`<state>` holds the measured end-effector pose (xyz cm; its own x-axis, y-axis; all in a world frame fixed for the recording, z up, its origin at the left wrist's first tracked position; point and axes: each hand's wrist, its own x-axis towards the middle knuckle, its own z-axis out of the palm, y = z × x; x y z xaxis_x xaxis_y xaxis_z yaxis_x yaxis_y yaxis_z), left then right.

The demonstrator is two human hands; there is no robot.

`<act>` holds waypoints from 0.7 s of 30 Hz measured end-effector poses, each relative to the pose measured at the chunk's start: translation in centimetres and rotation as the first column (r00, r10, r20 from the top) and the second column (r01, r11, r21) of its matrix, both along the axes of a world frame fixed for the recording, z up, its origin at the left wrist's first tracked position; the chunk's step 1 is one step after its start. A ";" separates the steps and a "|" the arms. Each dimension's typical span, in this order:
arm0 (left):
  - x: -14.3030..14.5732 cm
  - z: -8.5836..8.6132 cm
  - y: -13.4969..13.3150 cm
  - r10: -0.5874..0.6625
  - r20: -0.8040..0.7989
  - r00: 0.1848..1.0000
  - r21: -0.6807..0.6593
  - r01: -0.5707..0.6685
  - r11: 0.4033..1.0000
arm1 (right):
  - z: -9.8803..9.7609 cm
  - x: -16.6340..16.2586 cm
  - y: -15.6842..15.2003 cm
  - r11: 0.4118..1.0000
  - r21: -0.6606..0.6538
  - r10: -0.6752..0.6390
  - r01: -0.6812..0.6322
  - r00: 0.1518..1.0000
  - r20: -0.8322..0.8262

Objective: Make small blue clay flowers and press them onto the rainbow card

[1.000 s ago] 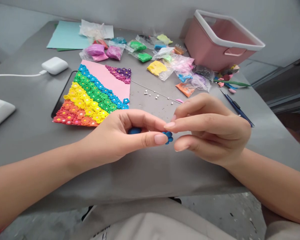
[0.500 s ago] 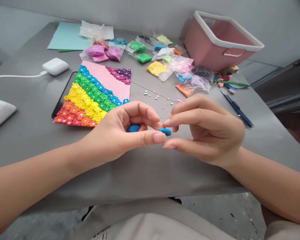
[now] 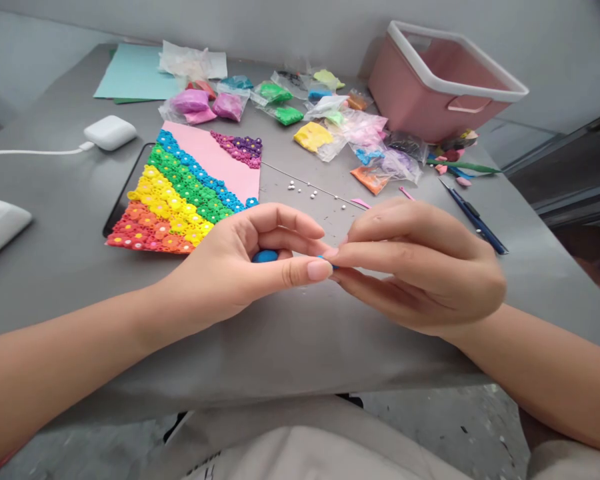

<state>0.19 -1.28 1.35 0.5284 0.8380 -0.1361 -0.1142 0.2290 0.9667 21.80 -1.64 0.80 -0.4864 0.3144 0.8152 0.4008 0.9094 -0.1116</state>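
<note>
My left hand [image 3: 240, 267] is curled over the grey table, holding a lump of blue clay [image 3: 265, 256] in its palm while its thumb and forefinger pinch a tiny blue clay piece. My right hand [image 3: 420, 267] meets it fingertip to fingertip, its thumb and fingers pinched on the same small blue piece, which is almost hidden between the fingers. Behind my left hand lies a pink card [image 3: 225, 163] covered in diagonal bands of clay flowers in red, orange, yellow, green and blue, with a purple patch at its top.
Several bags of coloured clay [image 3: 325, 127] lie at the back. A pink basket [image 3: 440, 80] stands back right. Blue and green tools [image 3: 473, 213] lie right. Small white beads [image 3: 305, 190] and a thin wire are scattered mid-table. A white earbud case [image 3: 110, 131] is at left.
My right hand's fingers have closed down over the small blue piece, hiding it. The flower-shaped piece seen a second ago no longer shows. A pink stick has come into view behind the right hand.
</note>
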 end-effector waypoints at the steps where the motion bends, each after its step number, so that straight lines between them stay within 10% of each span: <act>1: 0.0 0.0 0.0 0.004 -0.007 1.000 0.006 -0.004 1.000 | 0.0 0.1 0.0 1.000 0.012 0.001 -0.001 1.000 0.022; 21: -0.1 0.0 0.1 -0.122 0.025 0.992 0.007 0.122 0.992 | -0.3 0.0 -0.5 0.999 0.007 0.048 -0.047 0.998 -0.029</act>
<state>0.10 -1.17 1.39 0.6300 0.7677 -0.1171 -0.1097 0.2373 0.9652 21.84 -2.16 0.53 -0.4766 0.2863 0.8312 0.3538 0.9280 -0.1168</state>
